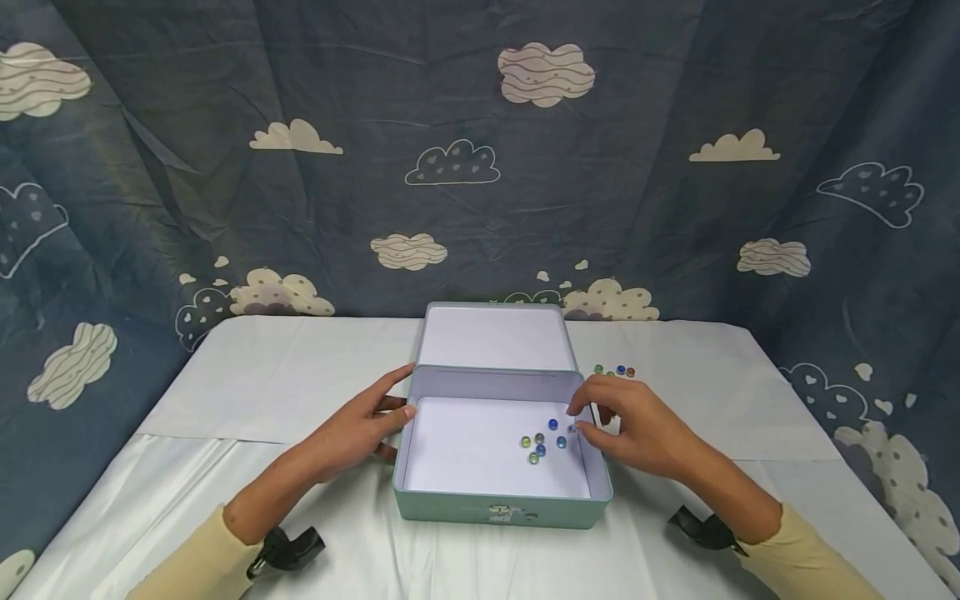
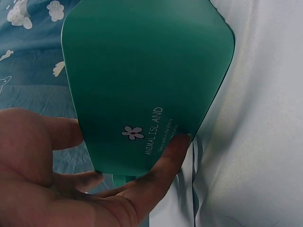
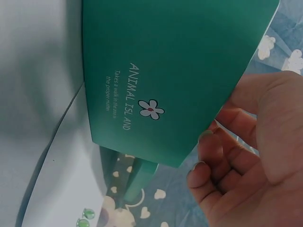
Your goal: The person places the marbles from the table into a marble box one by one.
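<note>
A green tin box [image 1: 498,510] with a white inside stands on the table, its lid [image 1: 495,337] tipped back. Several glass marbles [image 1: 540,450], blue and greenish, lie inside toward the right. My left hand [image 1: 367,421] rests against the box's left side with fingers spread. In the left wrist view a finger [image 2: 163,165] presses the printed side wall. My right hand [image 1: 633,421] reaches over the right rim, thumb and forefinger apart inside the box. A small blue marble [image 1: 572,428] sits by the thumb tip. In the right wrist view, the other fingers [image 3: 210,151] curl outside the wall.
More marbles [image 1: 621,370], green, blue and red, lie on the white cloth [image 1: 675,358] behind the right hand, partly hidden by it. A dark blue curtain [image 1: 480,225] with clouds hangs behind the table. Black wrist cameras [image 1: 288,550] sit under both forearms.
</note>
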Demonstrator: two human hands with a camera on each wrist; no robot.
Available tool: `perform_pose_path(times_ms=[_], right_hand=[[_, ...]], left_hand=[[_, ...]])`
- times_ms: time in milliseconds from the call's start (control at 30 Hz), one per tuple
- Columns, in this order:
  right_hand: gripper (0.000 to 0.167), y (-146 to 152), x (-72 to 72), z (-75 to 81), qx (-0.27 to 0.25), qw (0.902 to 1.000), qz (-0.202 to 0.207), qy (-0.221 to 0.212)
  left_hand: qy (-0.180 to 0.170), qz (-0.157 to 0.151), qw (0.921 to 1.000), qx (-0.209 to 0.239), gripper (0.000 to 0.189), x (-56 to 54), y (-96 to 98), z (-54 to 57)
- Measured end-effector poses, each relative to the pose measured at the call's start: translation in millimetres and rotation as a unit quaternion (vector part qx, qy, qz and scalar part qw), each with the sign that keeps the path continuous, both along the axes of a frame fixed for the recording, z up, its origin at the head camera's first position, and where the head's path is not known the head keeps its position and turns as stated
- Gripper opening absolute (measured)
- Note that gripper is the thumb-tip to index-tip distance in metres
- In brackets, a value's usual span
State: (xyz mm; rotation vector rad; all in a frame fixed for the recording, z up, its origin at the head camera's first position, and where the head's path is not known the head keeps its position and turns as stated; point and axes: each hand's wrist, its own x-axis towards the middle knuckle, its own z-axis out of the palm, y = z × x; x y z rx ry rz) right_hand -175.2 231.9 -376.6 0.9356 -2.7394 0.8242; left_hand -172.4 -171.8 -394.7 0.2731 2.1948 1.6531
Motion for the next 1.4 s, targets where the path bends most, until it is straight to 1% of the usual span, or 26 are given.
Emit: perform_pose_path(times_ms=[133, 400, 600, 800, 900, 1100, 1267, 1400], right_hand=[[0.029, 1, -0.8, 0.5, -0.005, 1.0, 0.001, 0.006], [0.03, 6, -5.6, 2.0, -0.024, 0.9986, -0.007, 0.046], [0.028, 14, -11.0, 2.4, -0.029, 0.9971, -0.038, 0.059], [0.028, 26, -21.2, -3.1, -0.026, 0.9946, -0.066, 0.076], [0.029, 32, -26.5, -7.2, -0.023, 0.9938, -0.076, 0.077], [0.031, 43, -35.0, -13.5, -0.021, 0.993, -0.098, 0.063], [0.029, 51, -41.5, -17.9, -0.017, 0.9926, -0.101, 0.066], [0.027, 58, -46.9, -21.9, -0.003, 0.9912, -0.121, 0.053]], left_hand=[[0.001, 0.0, 1.0, -0.001, 0.069, -0.3, 0.2, 0.1], [0.006, 0.0, 1.0, -0.003, 0.069, -0.4, 0.4, 0.2], [0.006, -0.001, 1.0, -0.001, 0.07, -0.6, 0.1, 0.0], [0.005, 0.0, 1.0, 0.0, 0.07, -0.7, 0.5, -0.7], [0.003, 0.0, 1.0, 0.0, 0.07, -0.6, 0.6, -0.9], [0.003, 0.0, 1.0, 0.0, 0.069, 0.1, 1.1, -0.1], [0.004, -0.001, 1.0, 0.0, 0.069, 0.4, 1.5, 0.4], [0.004, -0.001, 1.0, -0.001, 0.068, -0.2, 1.0, 0.0]])
